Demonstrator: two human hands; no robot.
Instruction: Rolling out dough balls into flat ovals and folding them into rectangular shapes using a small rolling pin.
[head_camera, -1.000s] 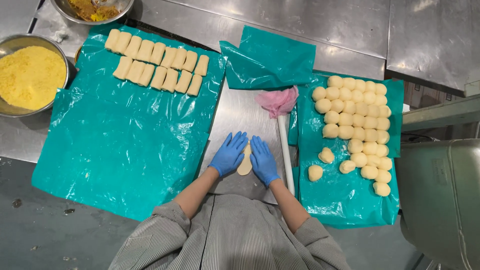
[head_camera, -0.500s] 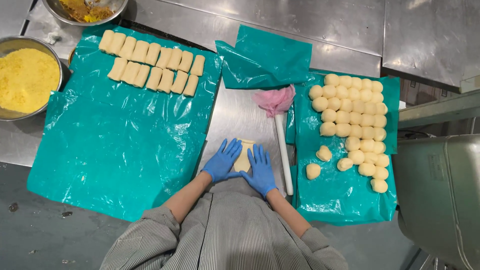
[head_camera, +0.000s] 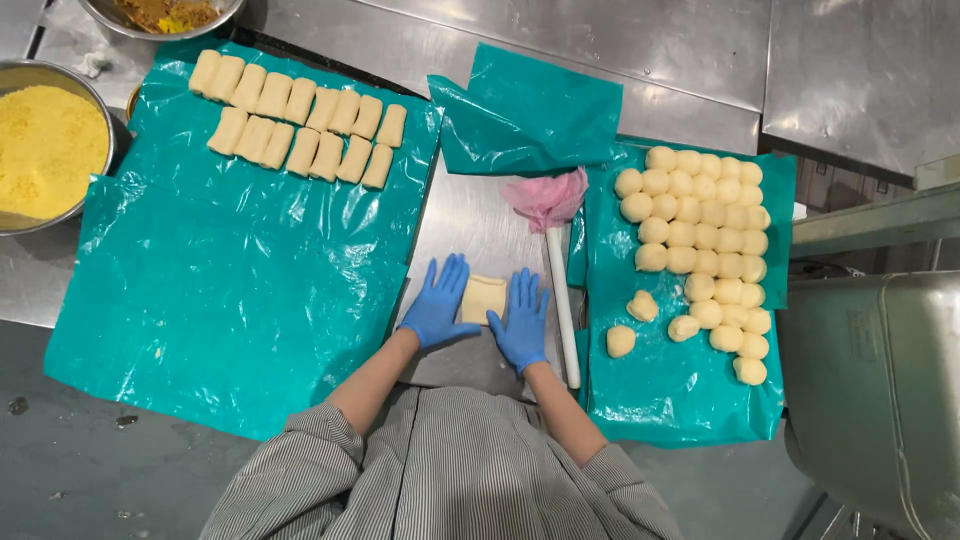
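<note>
1. A bowl of yellow crumbs (head_camera: 45, 150) sits far left, beside shaped dough logs (head_camera: 300, 125).
2. The left hand (head_camera: 437, 303) and right hand (head_camera: 522, 318), fingers released and flat, flank a folded dough square (head_camera: 483, 299) on the desk (head_camera: 470, 215).
3. A rolling pin (head_camera: 563, 305) and dough balls (head_camera: 705, 240) lie right.

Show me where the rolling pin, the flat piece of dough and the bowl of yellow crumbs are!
rolling pin (head_camera: 563, 310): head view, on the middle of its white shaft.
flat piece of dough (head_camera: 483, 299): head view, on its centre, between the gloved hands.
bowl of yellow crumbs (head_camera: 100, 105): head view, on its metal rim.
</note>
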